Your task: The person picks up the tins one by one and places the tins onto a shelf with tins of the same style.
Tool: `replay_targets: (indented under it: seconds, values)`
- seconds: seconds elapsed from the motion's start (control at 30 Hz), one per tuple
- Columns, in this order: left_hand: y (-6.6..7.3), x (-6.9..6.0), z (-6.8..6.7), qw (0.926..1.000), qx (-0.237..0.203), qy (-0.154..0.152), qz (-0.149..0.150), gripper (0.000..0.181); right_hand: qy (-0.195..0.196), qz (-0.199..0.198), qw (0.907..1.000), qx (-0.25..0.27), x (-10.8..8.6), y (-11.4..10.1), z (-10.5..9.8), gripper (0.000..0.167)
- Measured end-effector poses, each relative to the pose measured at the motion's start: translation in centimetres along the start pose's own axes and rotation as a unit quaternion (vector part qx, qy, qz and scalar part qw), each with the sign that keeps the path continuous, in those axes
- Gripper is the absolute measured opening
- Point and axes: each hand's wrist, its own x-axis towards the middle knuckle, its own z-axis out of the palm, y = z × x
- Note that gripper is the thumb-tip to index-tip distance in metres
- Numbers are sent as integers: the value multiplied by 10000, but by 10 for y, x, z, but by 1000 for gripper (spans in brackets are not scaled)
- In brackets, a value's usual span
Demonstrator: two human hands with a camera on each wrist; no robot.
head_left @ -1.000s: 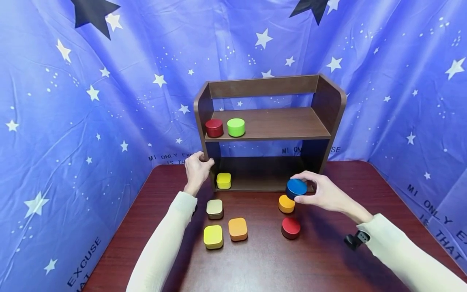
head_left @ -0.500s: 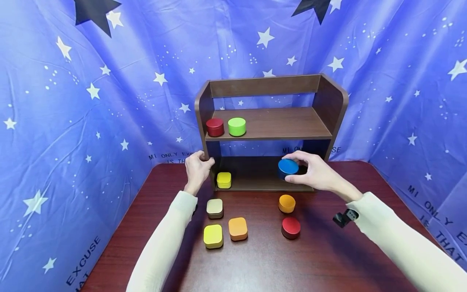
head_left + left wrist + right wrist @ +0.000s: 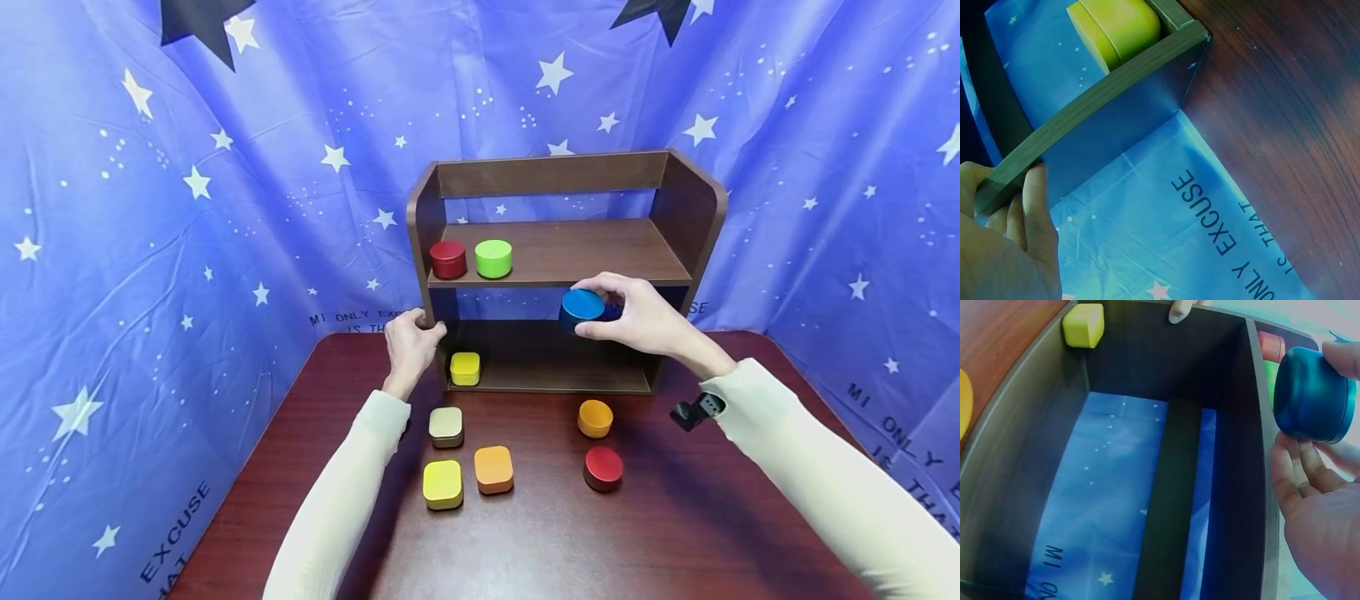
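Observation:
My right hand (image 3: 641, 317) pinches a round blue tin (image 3: 582, 311) between thumb and fingers, raised in front of the upper board of a brown two-tier shelf (image 3: 558, 282). In the right wrist view the blue tin (image 3: 1310, 394) appears close beside that board's edge. At the shelf's left side panel my left hand (image 3: 411, 346) grips the front edge; the left wrist view shows its thumb and fingers (image 3: 1036, 206) on either side of the panel. A dark red round tin (image 3: 447, 260) and a green round tin (image 3: 493, 259) stand at the upper left. A yellow square tin (image 3: 465, 368) sits on the lower tier.
On the table (image 3: 540, 533) before the shelf stand a beige square tin (image 3: 446, 427), a yellow square tin (image 3: 442, 484) and an orange square tin (image 3: 493, 469). Farther right are an orange round tin (image 3: 595, 418) and a red round tin (image 3: 603, 468). A starry blue cloth (image 3: 360, 125) hangs behind.
My right hand has lifted the blue tin from above the orange round tin, up and slightly left to the upper board's height. The left hand keeps its grip on the side panel.

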Motion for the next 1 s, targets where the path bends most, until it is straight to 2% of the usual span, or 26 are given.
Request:
replay_targets:
  seconds: [0.37, 0.53, 1.0]
  values:
    - [1, -1, 0, 10000, -7, -42, -88, 13, 41, 82, 10000, -30, 35, -10, -7, 55]
    - [1, -1, -1, 10000, -32, -23, -78, 13, 29, 235, 9997, 9, 52, -13, -8, 56]
    - [2, 0, 2, 10000, -37, 56, 34, 12, -147, 440, 9989, 55, 88, -7, -3, 54]
